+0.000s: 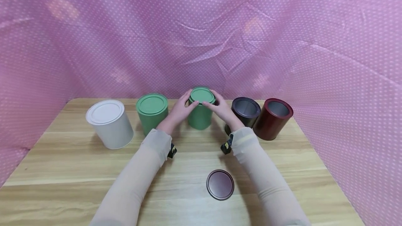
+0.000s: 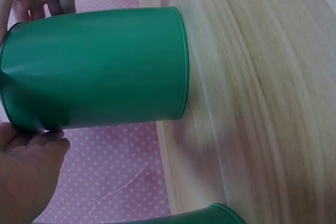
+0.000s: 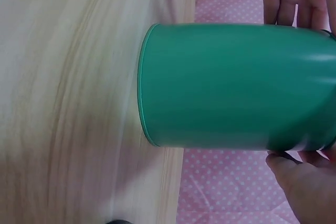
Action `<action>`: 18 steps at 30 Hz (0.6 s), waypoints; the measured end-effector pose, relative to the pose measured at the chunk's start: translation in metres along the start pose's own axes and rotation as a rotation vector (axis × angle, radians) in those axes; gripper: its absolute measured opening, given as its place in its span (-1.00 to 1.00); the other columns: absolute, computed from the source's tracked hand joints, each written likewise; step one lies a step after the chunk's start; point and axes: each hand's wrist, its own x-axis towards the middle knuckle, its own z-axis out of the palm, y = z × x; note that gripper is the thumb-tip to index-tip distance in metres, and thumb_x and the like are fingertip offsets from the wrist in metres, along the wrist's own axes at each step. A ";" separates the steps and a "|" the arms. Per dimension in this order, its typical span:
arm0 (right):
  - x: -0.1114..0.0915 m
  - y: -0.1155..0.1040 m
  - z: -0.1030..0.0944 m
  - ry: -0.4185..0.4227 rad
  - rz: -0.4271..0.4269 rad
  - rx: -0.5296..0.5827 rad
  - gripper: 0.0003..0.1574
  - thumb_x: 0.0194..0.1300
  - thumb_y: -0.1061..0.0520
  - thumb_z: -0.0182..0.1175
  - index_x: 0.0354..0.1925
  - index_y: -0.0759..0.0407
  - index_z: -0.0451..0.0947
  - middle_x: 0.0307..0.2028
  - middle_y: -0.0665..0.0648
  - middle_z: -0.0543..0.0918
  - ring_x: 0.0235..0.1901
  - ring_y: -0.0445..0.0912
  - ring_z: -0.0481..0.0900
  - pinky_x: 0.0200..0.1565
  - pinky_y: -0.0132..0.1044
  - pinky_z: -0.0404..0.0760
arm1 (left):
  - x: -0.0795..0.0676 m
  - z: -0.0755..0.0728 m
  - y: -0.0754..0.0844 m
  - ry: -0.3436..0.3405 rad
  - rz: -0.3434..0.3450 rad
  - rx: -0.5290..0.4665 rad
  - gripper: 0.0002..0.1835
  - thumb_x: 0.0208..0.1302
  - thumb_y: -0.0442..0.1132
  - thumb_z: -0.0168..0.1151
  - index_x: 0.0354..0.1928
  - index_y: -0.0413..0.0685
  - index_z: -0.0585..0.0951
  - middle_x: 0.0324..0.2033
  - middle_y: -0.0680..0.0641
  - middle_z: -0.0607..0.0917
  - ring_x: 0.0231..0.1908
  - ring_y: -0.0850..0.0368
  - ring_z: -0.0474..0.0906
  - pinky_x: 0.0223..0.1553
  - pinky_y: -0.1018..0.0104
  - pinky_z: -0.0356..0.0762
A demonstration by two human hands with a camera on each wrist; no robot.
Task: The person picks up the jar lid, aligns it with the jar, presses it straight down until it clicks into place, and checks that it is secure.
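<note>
Green can [image 1: 200, 118] | was held upright toward back of desk [image 1: 176, 191], between second green can [image 1: 152, 105] and lidless dark can [image 1: 246, 120] | was clasped near top rim by left grip [image 1: 180, 110] and right grip [image 1: 222, 109], both curled round opposite sides | risked tipping if squeezed unevenly, slipping if held too lightly, bumping neighbours if swung sideways

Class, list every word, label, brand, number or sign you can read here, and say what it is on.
No readable text on the middle green can, left green can, white can, dark can, red can or loose lid.
Yellow marks on the left wrist camera and right wrist camera: too small to read.
</note>
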 end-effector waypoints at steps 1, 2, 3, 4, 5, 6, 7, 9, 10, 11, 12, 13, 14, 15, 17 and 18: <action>0.000 -0.001 0.000 -0.001 0.005 -0.004 -0.11 0.35 -0.09 0.19 0.50 -0.05 0.03 0.38 0.22 0.30 0.34 0.10 0.33 0.35 0.01 0.34 | 0.000 -0.001 0.000 -0.004 0.001 -0.002 -0.20 0.40 0.21 -0.01 0.54 0.14 -0.05 0.53 -0.03 -0.05 0.51 -0.02 -0.12 0.48 -0.04 -0.04; -0.001 -0.001 0.000 0.002 0.016 -0.017 -0.09 0.35 -0.10 0.19 0.51 -0.06 0.02 0.38 0.21 0.30 0.34 0.09 0.33 0.35 0.00 0.35 | -0.001 -0.001 -0.001 -0.006 0.002 0.000 -0.19 0.40 0.22 -0.01 0.54 0.15 -0.05 0.53 -0.02 -0.05 0.51 -0.01 -0.13 0.49 -0.03 -0.04; -0.001 -0.002 0.000 0.006 0.023 -0.032 -0.09 0.34 -0.12 0.20 0.51 -0.07 0.02 0.39 0.20 0.29 0.34 0.09 0.33 0.34 0.00 0.36 | -0.001 -0.001 -0.001 -0.009 0.002 0.002 -0.19 0.40 0.22 -0.01 0.54 0.16 -0.06 0.53 0.00 -0.06 0.52 0.00 -0.13 0.49 -0.02 -0.06; -0.002 -0.002 0.000 0.012 0.030 -0.046 -0.08 0.33 -0.13 0.20 0.50 -0.07 0.03 0.39 0.20 0.30 0.34 0.09 0.34 0.33 0.01 0.37 | -0.001 -0.002 -0.002 -0.013 0.003 0.007 -0.19 0.40 0.23 -0.02 0.54 0.16 -0.07 0.53 0.01 -0.07 0.52 0.00 -0.14 0.49 -0.02 -0.07; -0.002 -0.002 0.000 0.016 0.037 -0.061 -0.08 0.32 -0.14 0.21 0.50 -0.07 0.04 0.38 0.20 0.31 0.33 0.10 0.35 0.32 0.01 0.38 | -0.001 -0.002 -0.002 -0.016 0.003 0.011 -0.18 0.39 0.23 -0.02 0.54 0.17 -0.07 0.53 0.03 -0.08 0.52 0.01 -0.14 0.49 -0.02 -0.08; -0.003 -0.003 0.000 0.016 0.045 -0.071 -0.07 0.32 -0.16 0.21 0.51 -0.08 0.03 0.39 0.20 0.30 0.33 0.10 0.35 0.31 0.02 0.39 | -0.001 -0.001 -0.002 -0.020 0.003 0.013 -0.18 0.39 0.24 -0.02 0.54 0.18 -0.08 0.53 0.04 -0.08 0.52 0.01 -0.15 0.50 -0.02 -0.08; -0.003 -0.002 0.000 0.017 0.052 -0.082 -0.06 0.32 -0.17 0.21 0.51 -0.08 0.03 0.39 0.20 0.30 0.33 0.11 0.34 0.31 0.03 0.39 | -0.001 -0.001 -0.003 -0.022 0.003 0.017 -0.18 0.39 0.24 -0.02 0.54 0.18 -0.07 0.53 0.04 -0.09 0.52 0.02 -0.15 0.50 -0.02 -0.09; -0.004 -0.003 0.000 0.015 0.066 -0.091 -0.04 0.31 -0.18 0.21 0.51 -0.09 0.01 0.41 0.20 0.28 0.35 0.11 0.33 0.32 0.04 0.38 | -0.002 -0.001 -0.003 -0.024 -0.002 0.011 -0.18 0.38 0.25 -0.01 0.53 0.19 -0.06 0.53 0.05 -0.09 0.52 0.03 -0.14 0.50 -0.02 -0.09; -0.005 -0.003 0.000 0.014 0.072 -0.085 -0.04 0.31 -0.17 0.21 0.51 -0.09 0.00 0.40 0.21 0.28 0.35 0.11 0.32 0.32 0.03 0.37 | -0.002 -0.001 -0.003 -0.026 0.000 0.005 -0.18 0.38 0.25 -0.01 0.53 0.19 -0.06 0.53 0.05 -0.09 0.52 0.03 -0.14 0.50 -0.01 -0.09; -0.005 -0.003 0.000 0.014 0.076 -0.085 -0.04 0.32 -0.17 0.20 0.52 -0.10 -0.01 0.40 0.22 0.28 0.35 0.12 0.32 0.33 0.04 0.37 | -0.002 -0.001 -0.002 -0.025 0.003 -0.003 -0.18 0.38 0.24 0.00 0.53 0.18 -0.05 0.53 0.05 -0.08 0.52 0.03 -0.13 0.50 0.01 -0.09; -0.005 -0.003 0.000 0.014 0.080 -0.082 -0.04 0.32 -0.17 0.20 0.52 -0.10 -0.01 0.40 0.23 0.27 0.35 0.12 0.31 0.33 0.03 0.36 | -0.002 -0.001 -0.002 -0.026 0.004 -0.011 -0.18 0.38 0.24 0.00 0.53 0.18 -0.04 0.53 0.05 -0.08 0.52 0.03 -0.13 0.50 0.02 -0.08; -0.005 -0.004 -0.001 0.011 0.081 -0.081 -0.04 0.32 -0.17 0.20 0.52 -0.10 -0.02 0.40 0.24 0.28 0.35 0.12 0.31 0.33 0.04 0.36 | -0.003 -0.001 -0.002 -0.026 0.005 -0.018 -0.18 0.38 0.24 0.01 0.53 0.18 -0.04 0.53 0.05 -0.08 0.51 0.03 -0.12 0.50 0.03 -0.07; -0.005 -0.004 -0.001 0.011 0.081 -0.084 -0.04 0.32 -0.17 0.19 0.52 -0.11 -0.02 0.39 0.26 0.29 0.35 0.12 0.32 0.33 0.04 0.36 | -0.003 -0.002 -0.001 -0.026 0.005 -0.026 -0.18 0.37 0.24 0.02 0.53 0.18 -0.04 0.53 0.05 -0.08 0.51 0.03 -0.11 0.50 0.04 -0.07; -0.005 -0.005 -0.001 0.008 0.078 -0.084 -0.04 0.32 -0.17 0.19 0.52 -0.10 -0.02 0.38 0.27 0.30 0.35 0.13 0.32 0.33 0.05 0.36 | -0.002 -0.002 -0.001 -0.026 0.004 -0.033 -0.18 0.37 0.23 0.02 0.53 0.18 -0.03 0.53 0.04 -0.07 0.51 0.02 -0.10 0.50 0.05 -0.06; -0.006 -0.006 -0.002 -0.003 0.069 -0.099 -0.03 0.32 -0.19 0.18 0.52 -0.08 -0.04 0.38 0.29 0.30 0.34 0.15 0.32 0.33 0.06 0.36 | -0.003 -0.003 0.000 -0.031 0.003 -0.038 -0.18 0.38 0.22 0.03 0.53 0.17 -0.04 0.53 0.04 -0.08 0.51 0.01 -0.10 0.50 0.06 -0.05; -0.006 -0.007 -0.002 -0.010 0.065 -0.103 -0.02 0.32 -0.20 0.17 0.53 -0.08 -0.05 0.37 0.30 0.30 0.34 0.15 0.32 0.32 0.06 0.36 | -0.003 -0.003 0.001 -0.034 0.000 -0.038 -0.18 0.38 0.22 0.03 0.53 0.17 -0.04 0.53 0.04 -0.08 0.51 0.02 -0.09 0.50 0.07 -0.04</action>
